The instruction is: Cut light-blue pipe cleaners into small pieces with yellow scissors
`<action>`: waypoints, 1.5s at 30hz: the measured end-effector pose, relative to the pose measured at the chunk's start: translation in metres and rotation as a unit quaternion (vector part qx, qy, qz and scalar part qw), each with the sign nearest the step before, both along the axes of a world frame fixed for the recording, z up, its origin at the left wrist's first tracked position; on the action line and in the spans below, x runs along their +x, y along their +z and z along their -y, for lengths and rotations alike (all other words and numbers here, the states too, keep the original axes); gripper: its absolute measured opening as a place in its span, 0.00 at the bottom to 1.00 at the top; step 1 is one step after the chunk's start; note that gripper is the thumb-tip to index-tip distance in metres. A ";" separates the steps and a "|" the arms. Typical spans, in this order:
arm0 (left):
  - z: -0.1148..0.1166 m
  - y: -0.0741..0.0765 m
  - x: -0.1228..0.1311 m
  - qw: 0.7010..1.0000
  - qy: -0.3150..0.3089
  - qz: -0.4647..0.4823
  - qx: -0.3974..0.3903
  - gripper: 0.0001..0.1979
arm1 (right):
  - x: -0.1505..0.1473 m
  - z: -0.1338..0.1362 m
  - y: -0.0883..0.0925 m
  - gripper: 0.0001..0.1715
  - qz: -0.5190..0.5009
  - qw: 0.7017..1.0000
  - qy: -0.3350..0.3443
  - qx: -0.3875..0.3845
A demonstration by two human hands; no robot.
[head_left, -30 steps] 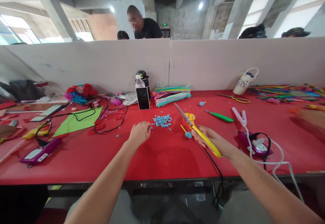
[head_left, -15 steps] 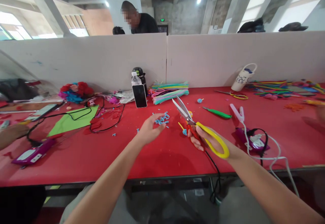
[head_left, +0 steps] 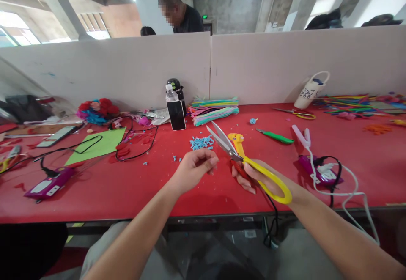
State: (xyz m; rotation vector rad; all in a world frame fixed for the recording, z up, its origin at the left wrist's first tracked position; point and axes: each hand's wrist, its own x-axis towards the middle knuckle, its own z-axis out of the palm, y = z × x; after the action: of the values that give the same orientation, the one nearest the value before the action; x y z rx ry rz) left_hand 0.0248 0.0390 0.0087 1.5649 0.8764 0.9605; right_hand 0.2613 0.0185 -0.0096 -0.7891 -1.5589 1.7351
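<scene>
My right hand (head_left: 249, 176) is closed around a pair of scissors (head_left: 233, 151) with yellow handles, their blades parted and pointing up and left. Behind the blades shows a yellow glue gun (head_left: 237, 141), partly covered by the scissors and hand. A red part by the scissors' pivot is half hidden, and I cannot tell what it belongs to. My left hand (head_left: 198, 166) hovers to the left, its fingers curled in toward the thumb; whatever they hold, if anything, is hidden. Just beyond it lies a pile of short blue pieces (head_left: 201, 143), with a few loose bits (head_left: 175, 158) nearby.
Bundled pipe cleaners (head_left: 215, 111), a phone (head_left: 176, 116) and bottles stand at the back. To the right are a green-handled cutter (head_left: 277, 137), a purple power strip (head_left: 320, 172) with cords, and more scissors (head_left: 296, 113). Green paper (head_left: 97, 144) lies left.
My left hand has drawn back from the blue pile and moved right, its fingers curling in. The small blue piece with a yellow stem near my right hand no longer shows. The scissors stay held.
</scene>
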 end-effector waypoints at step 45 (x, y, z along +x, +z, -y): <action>0.042 -0.011 -0.024 0.914 -0.055 -0.369 0.162 0.10 | 0.036 -0.021 0.004 0.31 0.025 0.999 -0.045 -0.005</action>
State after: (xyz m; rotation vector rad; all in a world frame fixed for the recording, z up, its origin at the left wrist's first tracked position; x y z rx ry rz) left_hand 0.0010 -0.0032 -0.0021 2.3036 1.1595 0.4215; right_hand 0.2976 0.0399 -0.0055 -0.8993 -1.5244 1.6715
